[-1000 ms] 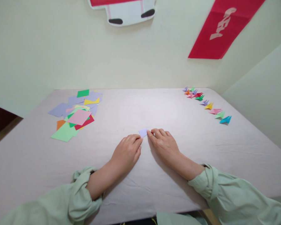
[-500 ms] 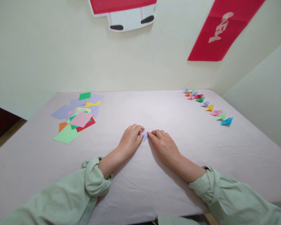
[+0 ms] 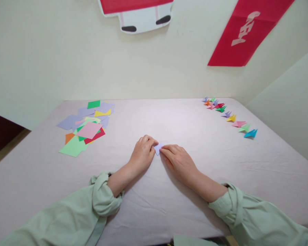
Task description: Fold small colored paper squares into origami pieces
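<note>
A small piece of folded lavender paper (image 3: 157, 149) lies between my hands near the middle of the table. My left hand (image 3: 143, 150) grips its left side, with thumb and fingers closed around the edge. On the right side, my right hand (image 3: 178, 159) pinches the paper with its fingertips, the fingers pressed together. Both hands rest low over the cloth, and their fingers cover part of the paper, so its full folded shape is hidden.
Loose coloured paper sheets (image 3: 88, 130) lie overlapping at the table's left. Several small folded paper figures (image 3: 251, 133) stand in a row along the right side. A pale cloth (image 3: 149, 205) covers the table, which meets the wall (image 3: 154, 75) at the back.
My right fingertips have shifted slightly left over the lavender paper, and the fingers are closer together. The left hand has barely moved. The view has turned a little.
</note>
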A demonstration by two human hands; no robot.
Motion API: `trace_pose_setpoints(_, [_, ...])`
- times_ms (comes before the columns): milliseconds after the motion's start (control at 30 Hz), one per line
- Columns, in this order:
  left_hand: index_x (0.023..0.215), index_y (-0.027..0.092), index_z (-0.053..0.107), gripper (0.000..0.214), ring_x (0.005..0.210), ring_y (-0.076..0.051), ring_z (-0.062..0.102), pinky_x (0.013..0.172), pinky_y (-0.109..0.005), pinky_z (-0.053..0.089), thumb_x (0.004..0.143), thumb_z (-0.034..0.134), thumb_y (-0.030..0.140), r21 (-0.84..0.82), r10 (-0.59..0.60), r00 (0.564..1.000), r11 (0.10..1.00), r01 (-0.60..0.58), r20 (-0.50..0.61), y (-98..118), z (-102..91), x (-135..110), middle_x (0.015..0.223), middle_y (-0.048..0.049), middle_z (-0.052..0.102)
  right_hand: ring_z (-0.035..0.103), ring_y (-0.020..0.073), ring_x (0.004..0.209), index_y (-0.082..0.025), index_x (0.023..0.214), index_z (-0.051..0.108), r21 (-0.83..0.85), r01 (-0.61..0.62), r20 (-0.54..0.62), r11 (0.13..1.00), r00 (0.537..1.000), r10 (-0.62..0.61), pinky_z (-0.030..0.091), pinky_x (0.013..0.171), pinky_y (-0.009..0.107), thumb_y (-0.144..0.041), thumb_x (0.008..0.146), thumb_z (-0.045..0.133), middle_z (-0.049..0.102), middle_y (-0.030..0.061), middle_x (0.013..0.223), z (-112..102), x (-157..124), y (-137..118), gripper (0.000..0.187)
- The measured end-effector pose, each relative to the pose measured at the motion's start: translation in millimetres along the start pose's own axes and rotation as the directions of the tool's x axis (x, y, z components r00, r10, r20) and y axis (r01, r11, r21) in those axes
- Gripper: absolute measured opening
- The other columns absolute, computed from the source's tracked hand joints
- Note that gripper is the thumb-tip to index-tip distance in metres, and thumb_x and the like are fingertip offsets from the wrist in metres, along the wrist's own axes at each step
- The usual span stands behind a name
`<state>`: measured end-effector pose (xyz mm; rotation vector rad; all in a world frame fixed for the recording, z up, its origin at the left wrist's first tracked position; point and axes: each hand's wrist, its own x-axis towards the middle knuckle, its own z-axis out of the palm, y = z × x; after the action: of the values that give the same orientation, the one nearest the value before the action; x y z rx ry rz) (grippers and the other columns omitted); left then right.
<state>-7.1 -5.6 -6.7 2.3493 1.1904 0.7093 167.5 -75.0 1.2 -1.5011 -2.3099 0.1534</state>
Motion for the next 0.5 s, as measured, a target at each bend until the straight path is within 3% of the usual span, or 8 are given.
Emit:
trace_pose_setpoints(267, [0.104, 0.015, 0.060, 0.031, 0.099, -0.017, 0.059, 0.090, -0.033, 0.050, 0.083, 0.043, 0.002, -0.183, -0.042, 0.999, 0.982, 0.042, 0.003, 8, -5.1, 0, 0.103, -0.0069, 0.059, 0.056, 0.0224, 0.106, -0.017, 0.116, 0.061, 0.000, -0.007, 0.013, 1.000, 1.000, 0.007, 0.045, 0.090, 0.039, -0.013, 0.092, 0.053, 0.064, 0.0090, 0.117, -2, 1, 1, 0.026])
trace_pose_setpoints(500, [0.093, 0.017, 0.064, 0.028, 0.094, -0.016, 0.062, 0.086, -0.033, 0.053, 0.079, 0.044, 0.002, -0.340, -0.121, 0.992, 0.933, 0.120, 0.018, 7, -5.5, 2, 0.099, -0.0053, 0.060, 0.057, 0.0218, 0.106, -0.020, 0.118, 0.061, 0.004, 0.001, -0.005, 1.000, 1.000, -0.001, 0.046, 0.089, 0.038, -0.013, 0.091, 0.053, 0.064, 0.0100, 0.117, -2, 0, 3, 0.029])
